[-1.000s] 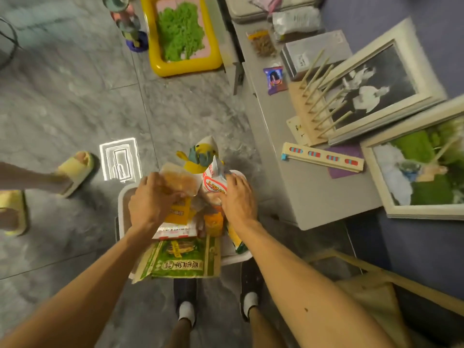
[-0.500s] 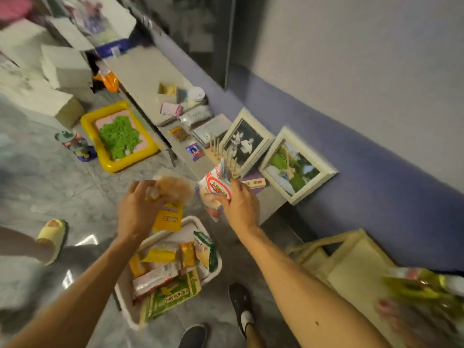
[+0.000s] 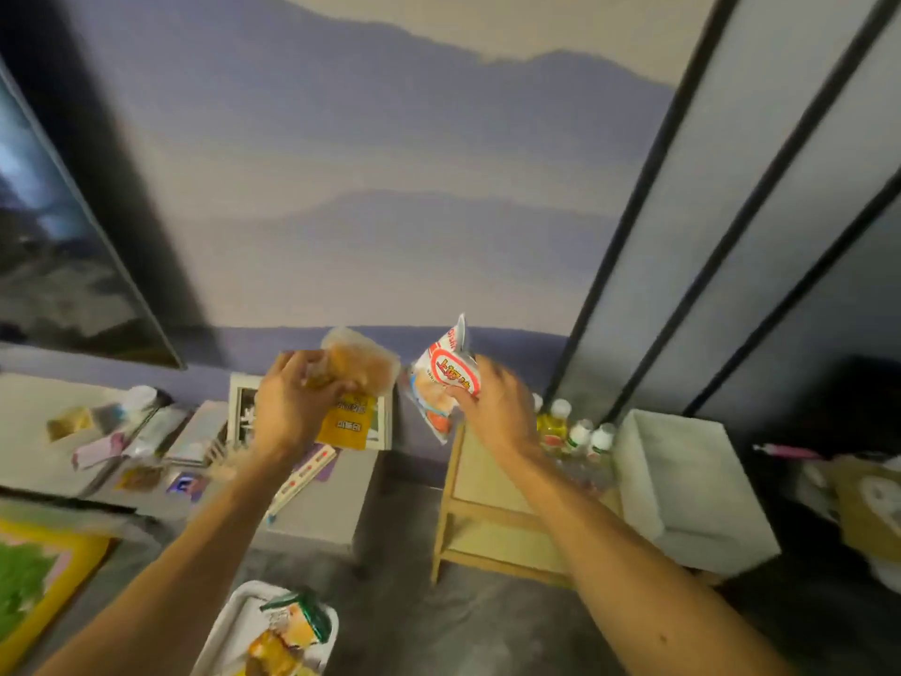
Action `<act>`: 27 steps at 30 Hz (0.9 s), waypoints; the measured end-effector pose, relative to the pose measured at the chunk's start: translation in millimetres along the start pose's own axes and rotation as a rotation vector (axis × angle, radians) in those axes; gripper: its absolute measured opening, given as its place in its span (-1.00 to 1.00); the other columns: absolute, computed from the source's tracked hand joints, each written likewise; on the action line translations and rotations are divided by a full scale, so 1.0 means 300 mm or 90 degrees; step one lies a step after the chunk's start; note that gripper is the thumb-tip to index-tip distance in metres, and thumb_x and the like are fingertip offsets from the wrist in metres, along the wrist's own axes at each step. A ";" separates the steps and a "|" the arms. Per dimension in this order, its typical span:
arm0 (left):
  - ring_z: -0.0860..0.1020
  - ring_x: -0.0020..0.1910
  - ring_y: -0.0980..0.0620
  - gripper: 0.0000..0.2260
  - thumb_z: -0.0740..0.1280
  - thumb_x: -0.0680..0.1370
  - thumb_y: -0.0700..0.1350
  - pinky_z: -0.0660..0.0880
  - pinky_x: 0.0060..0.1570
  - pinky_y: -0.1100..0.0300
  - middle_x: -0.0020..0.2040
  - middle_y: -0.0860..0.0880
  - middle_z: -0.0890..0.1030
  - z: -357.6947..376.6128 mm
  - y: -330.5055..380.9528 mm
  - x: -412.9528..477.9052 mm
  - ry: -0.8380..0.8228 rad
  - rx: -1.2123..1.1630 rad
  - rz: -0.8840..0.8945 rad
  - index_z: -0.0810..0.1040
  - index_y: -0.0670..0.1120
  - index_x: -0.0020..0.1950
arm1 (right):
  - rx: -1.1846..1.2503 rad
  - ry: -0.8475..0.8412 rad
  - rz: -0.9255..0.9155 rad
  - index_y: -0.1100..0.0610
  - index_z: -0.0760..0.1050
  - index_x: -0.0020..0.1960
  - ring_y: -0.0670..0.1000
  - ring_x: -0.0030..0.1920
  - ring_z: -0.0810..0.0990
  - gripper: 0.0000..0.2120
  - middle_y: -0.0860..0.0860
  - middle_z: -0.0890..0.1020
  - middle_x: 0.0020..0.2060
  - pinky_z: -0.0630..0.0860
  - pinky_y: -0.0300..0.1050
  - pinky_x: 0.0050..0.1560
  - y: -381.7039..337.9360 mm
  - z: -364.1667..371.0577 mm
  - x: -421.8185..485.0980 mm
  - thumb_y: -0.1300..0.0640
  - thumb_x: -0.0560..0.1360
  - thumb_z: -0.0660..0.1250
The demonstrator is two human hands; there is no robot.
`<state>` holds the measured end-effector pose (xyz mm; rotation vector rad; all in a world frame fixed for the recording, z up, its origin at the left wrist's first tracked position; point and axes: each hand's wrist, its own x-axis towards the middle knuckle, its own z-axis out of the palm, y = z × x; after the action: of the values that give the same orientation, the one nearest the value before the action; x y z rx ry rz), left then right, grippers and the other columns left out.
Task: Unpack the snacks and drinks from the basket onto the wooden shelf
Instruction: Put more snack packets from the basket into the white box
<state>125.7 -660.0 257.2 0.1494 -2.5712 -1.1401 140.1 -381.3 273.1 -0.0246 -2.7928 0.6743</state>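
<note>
The left hand (image 3: 287, 407) grasps a clear pouch of brown snacks (image 3: 358, 368), the right hand (image 3: 497, 412) a white-and-red snack bag (image 3: 446, 383), both held high, likely bound for the pale wooden shelf (image 3: 475, 475). The white plastic basket (image 3: 233, 624) sits below.

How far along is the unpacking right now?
Done: a few small bottles stand on the wooden shelf. In hand: the left hand grips a clear snack pack with a yellow packet, and the right hand grips a red-and-white packet. Both are raised near the shelf, not yet set down. Left: the white basket on the floor holds more packets.
</note>
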 end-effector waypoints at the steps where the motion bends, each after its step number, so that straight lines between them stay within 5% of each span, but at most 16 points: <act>1: 0.62 0.05 -0.05 -0.48 0.64 0.42 0.15 0.60 0.02 -0.01 0.24 -0.01 0.63 0.038 0.070 0.002 -0.016 -0.013 0.025 0.64 0.00 0.29 | 0.002 0.014 0.013 0.08 0.47 0.43 0.09 0.23 0.65 -0.44 0.07 0.65 0.25 0.66 0.03 0.16 0.052 -0.069 -0.012 -0.22 0.57 0.43; 11: 0.63 0.13 -0.02 -0.42 0.63 0.39 0.22 0.63 0.13 -0.09 0.27 0.04 0.61 0.438 0.665 -0.216 -0.157 -0.093 0.212 0.63 0.02 0.32 | -0.062 0.102 0.157 0.05 0.46 0.43 0.07 0.20 0.69 -0.39 0.04 0.66 0.26 0.69 0.06 0.16 0.557 -0.587 -0.252 -0.27 0.53 0.44; 17: 0.60 0.02 0.01 -0.52 0.66 0.38 0.18 0.56 0.01 0.04 0.12 0.09 0.60 0.628 0.884 -0.409 -0.204 -0.090 0.256 0.66 0.03 0.20 | -0.092 0.120 0.195 0.06 0.48 0.41 0.06 0.19 0.70 -0.42 0.05 0.68 0.23 0.71 0.08 0.13 0.820 -0.767 -0.393 -0.24 0.53 0.48; 22: 0.57 -0.01 0.07 -0.56 0.65 0.42 0.12 0.39 -0.12 0.35 0.11 0.10 0.57 0.774 0.994 -0.528 -0.229 -0.094 0.272 0.66 0.01 0.21 | -0.130 0.100 0.230 0.06 0.44 0.46 0.05 0.20 0.69 -0.40 0.04 0.65 0.25 0.70 0.02 0.14 0.988 -0.849 -0.467 -0.24 0.55 0.44; 27: 0.60 0.00 0.06 -0.59 0.62 0.45 0.15 0.54 -0.01 0.15 0.14 0.09 0.59 0.916 1.034 -0.576 -0.268 -0.082 0.270 0.66 0.05 0.22 | -0.184 0.069 0.253 0.07 0.43 0.43 0.05 0.19 0.68 -0.42 0.03 0.64 0.26 0.63 -0.12 0.11 1.145 -0.856 -0.477 -0.27 0.58 0.37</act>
<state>207.8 -218.8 269.7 -0.7026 -2.6679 -1.2608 329.5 28.1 301.8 -0.6646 -2.7748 0.3281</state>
